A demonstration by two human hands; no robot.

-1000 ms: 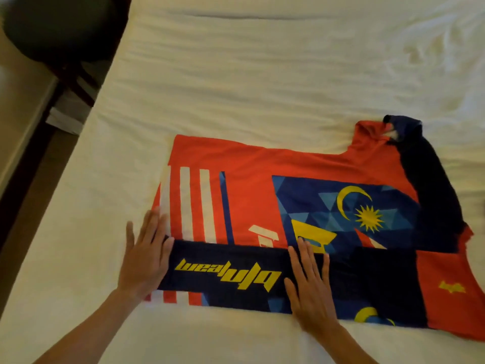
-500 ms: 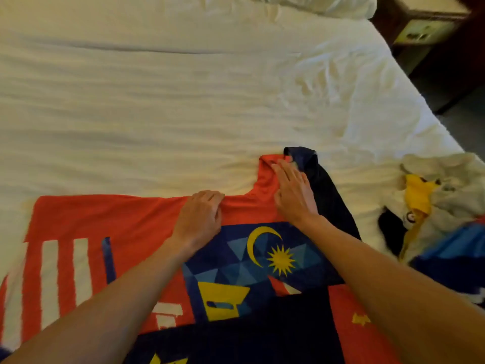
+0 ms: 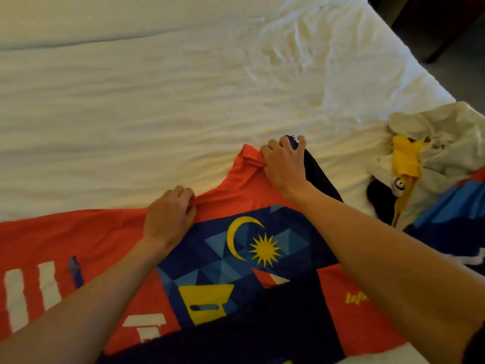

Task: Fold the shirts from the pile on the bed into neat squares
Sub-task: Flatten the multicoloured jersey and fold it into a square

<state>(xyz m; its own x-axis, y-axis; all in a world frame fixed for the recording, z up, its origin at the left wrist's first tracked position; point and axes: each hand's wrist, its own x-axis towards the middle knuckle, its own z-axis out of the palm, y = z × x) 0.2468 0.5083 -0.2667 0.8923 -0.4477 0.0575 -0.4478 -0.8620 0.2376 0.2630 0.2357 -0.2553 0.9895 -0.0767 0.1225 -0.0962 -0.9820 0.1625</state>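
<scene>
Red/navy shirt [image 3: 236, 258] flat on bed [image 3: 131, 114]. L hand [image 3: 169, 219] fingers curled, pinching far edge; R hand [image 3: 283, 164] grips sleeve [image 3: 248, 158]. Judgement: lift both together, keep edge taut, fold sleeve inward, parallel to near fold. Pile [image 3: 433, 166] lies to the right.

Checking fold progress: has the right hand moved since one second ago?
Yes. The right hand went from the red and navy printed shirt's near folded edge to its far sleeve.
</scene>
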